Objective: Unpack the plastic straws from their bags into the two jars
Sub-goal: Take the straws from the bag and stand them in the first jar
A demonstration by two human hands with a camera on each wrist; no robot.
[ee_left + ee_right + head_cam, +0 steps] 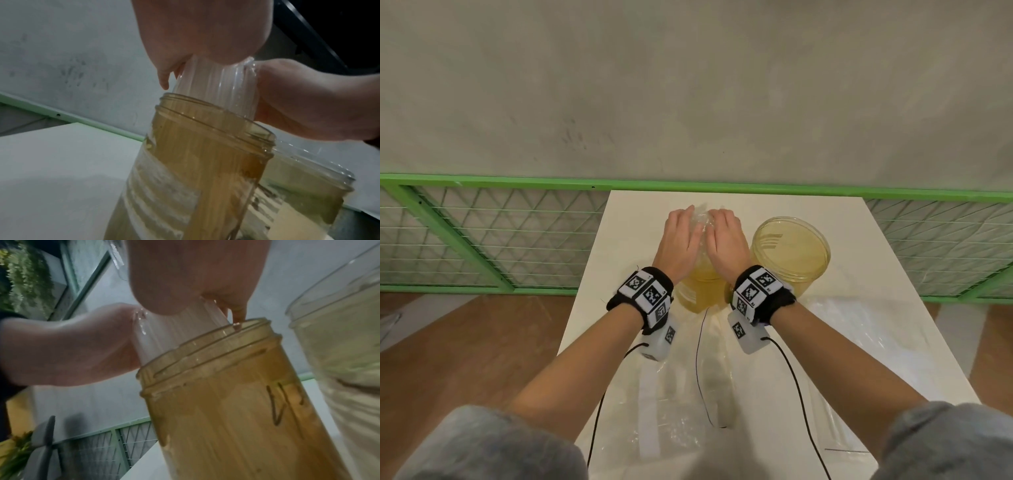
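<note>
Both hands hold one bundle of clear straws [216, 91] upright, its lower end inside the mouth of the amber jar [698, 291]. My left hand [683, 229] curls round the bundle from the left, and my right hand [724, 229] from the right. Crinkled clear bag film [703, 217] shows between the fingers at the bundle's top. From the left wrist, the left hand [185, 48] grips above the amber jar [205, 162]. From the right wrist, the right hand [195, 280] grips the straws [179, 334], one fingertip at the jar [236, 402] rim.
A second, paler jar [791, 250] stands open just right of the amber one on the white table [626, 274]. Empty clear bags [688, 394] lie on the near part of the table. A green mesh fence [482, 240] runs behind the table's far edge.
</note>
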